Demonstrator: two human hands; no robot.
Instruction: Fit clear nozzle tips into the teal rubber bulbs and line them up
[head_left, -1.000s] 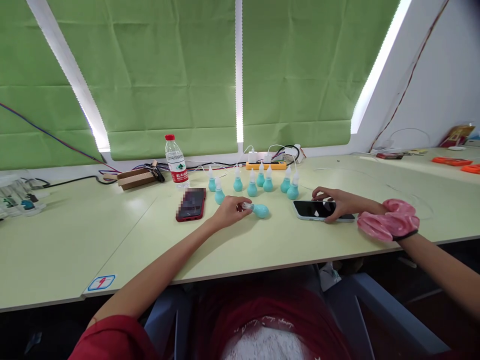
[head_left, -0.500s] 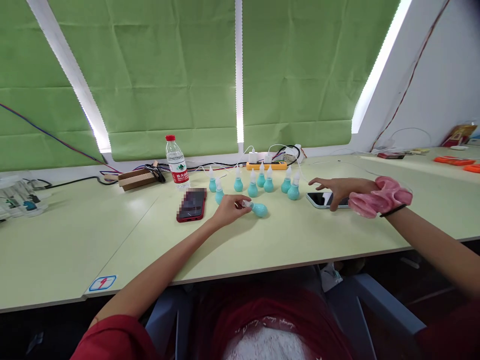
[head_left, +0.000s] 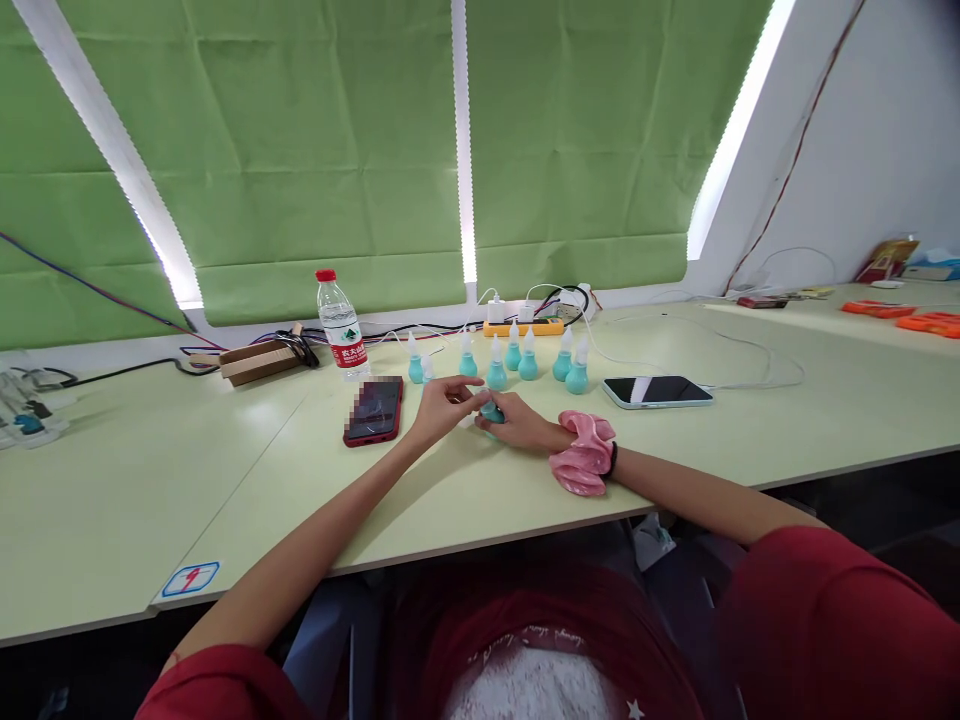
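Note:
My left hand and my right hand meet over one teal bulb bottle lying on the pale green table. Both hands have their fingers closed round it, so most of it is hidden. A pink scrunchie sits on my right wrist. Behind the hands, several more teal bulb bottles with white tips stand upright in a loose group.
A red-cased phone lies left of my hands. A light phone on a white cable lies to the right. A water bottle, a cardboard box and a yellow power strip sit near the window.
My right hand left the light phone and came left to the teal bottle that my left hand was holding. The phone now lies further back on the table.

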